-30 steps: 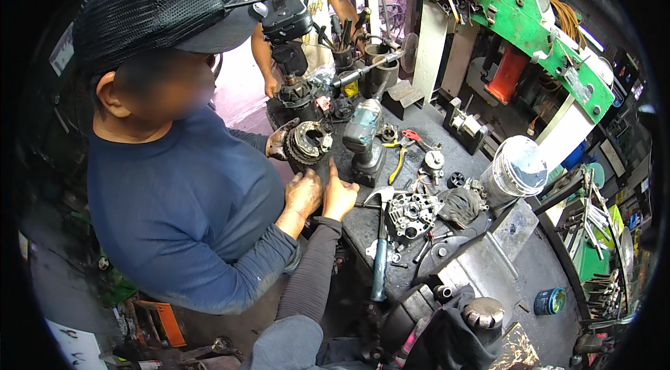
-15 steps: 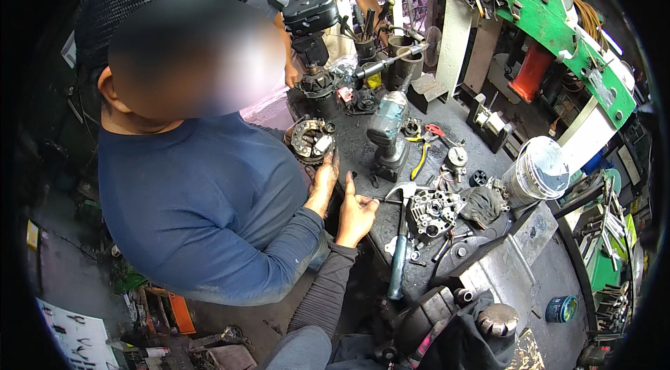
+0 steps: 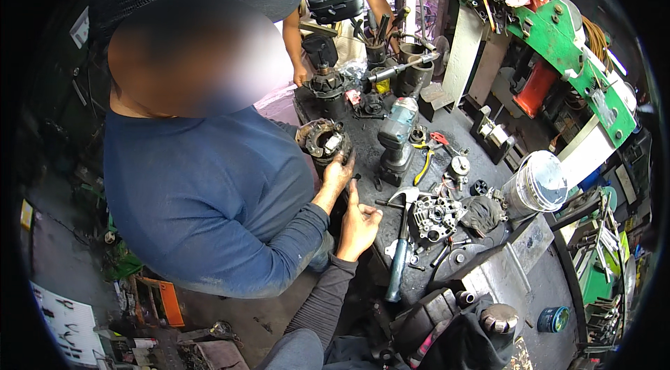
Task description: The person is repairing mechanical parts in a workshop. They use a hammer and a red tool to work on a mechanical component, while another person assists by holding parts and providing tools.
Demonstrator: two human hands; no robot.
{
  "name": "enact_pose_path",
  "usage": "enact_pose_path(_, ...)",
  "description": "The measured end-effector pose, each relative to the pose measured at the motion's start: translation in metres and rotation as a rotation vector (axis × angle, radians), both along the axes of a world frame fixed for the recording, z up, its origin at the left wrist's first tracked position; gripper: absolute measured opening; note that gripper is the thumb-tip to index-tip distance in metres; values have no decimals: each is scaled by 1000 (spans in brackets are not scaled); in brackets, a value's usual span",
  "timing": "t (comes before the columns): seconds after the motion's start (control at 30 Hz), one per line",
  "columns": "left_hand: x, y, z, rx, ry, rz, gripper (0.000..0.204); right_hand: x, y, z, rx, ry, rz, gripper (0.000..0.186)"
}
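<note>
My left hand (image 3: 357, 227), in a dark sleeve, is at the bench edge with index finger extended upward and the other fingers curled; I cannot make out what, if anything, they hold. Its fingertip is just below the hands of a co-worker (image 3: 202, 188) in a navy shirt, who grips a greasy ring-shaped metal part (image 3: 324, 138). Right of my hand lie a hammer (image 3: 400, 251), a cast metal housing (image 3: 434, 218) and a dark rag (image 3: 481, 215). A cordless impact driver (image 3: 398, 143) stands above, beside pliers (image 3: 426, 160). My right hand is not in view.
The cluttered dark workbench (image 3: 541, 269) holds a white bucket (image 3: 537, 181), a heavy steel block (image 3: 426, 317) and a small blue can (image 3: 552, 320). A green-and-white press frame (image 3: 572, 66) rises behind. Another person (image 3: 296, 56) stands at the far side.
The co-worker's ring part and hands have shifted slightly, their hand now higher on its near side. My left hand has moved a little right in the picture, along with most of the scene.
</note>
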State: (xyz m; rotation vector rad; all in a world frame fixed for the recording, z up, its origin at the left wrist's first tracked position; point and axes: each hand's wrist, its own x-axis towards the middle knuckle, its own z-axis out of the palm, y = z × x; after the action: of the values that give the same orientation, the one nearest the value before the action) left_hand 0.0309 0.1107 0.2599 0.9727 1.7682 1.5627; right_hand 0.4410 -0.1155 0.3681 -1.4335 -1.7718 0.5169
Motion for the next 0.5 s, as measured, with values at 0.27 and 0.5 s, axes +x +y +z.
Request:
enact_pose_path(0.27,5,-11,-11,-6,22,-7,102,2,3,3,-45,-213,7,68)
enact_pose_path(0.5,13,-23,-13,17,-12,-12,99,7,-6,-11,-298,332,-101,77)
